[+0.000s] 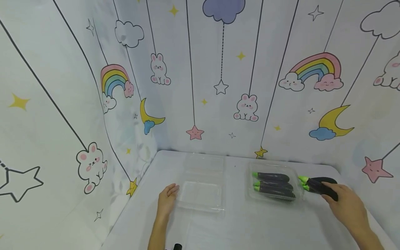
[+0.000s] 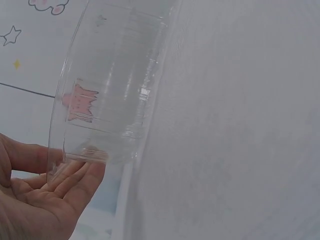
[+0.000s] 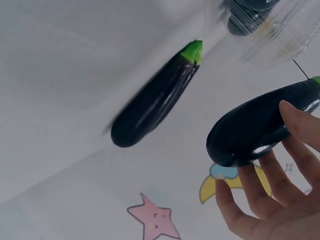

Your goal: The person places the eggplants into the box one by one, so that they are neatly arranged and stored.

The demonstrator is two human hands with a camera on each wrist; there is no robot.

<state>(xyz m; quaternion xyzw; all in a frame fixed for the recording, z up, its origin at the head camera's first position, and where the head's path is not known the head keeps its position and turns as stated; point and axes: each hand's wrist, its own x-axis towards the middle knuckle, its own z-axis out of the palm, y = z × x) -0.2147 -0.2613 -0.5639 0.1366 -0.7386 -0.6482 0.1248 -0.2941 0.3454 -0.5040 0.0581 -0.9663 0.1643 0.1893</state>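
1. On my head feed, the held eggplant (image 1: 327, 191) is toward the surface's far right corner, just right of the filled container (image 1: 272, 167); from the right wrist view I judge it raised.
2. The right hand (image 1: 347, 203) grips it, thumb on one side, fingers along the other.
3. The relation I'd steer by: the filled container lies to the left of this grip, and the eggplant's long axis slants so its green end points that way. The right hand is much the nearer one.
4. A second eggplant (image 1: 328, 179) lies on the surface, just beyond the held one and apart from it.
5. Three eggplants (image 1: 273, 177) show inside the filled container, side by side, green ends toward the surface's left edge.
6. Nearer the left edge, the left hand (image 1: 166, 201) pinches the left rim of a see-through open container (image 1: 201, 194).
7. Past the surface's far edge hangs a patterned cloth (image 1: 206, 52).
8. I can read no brand, label or writing.
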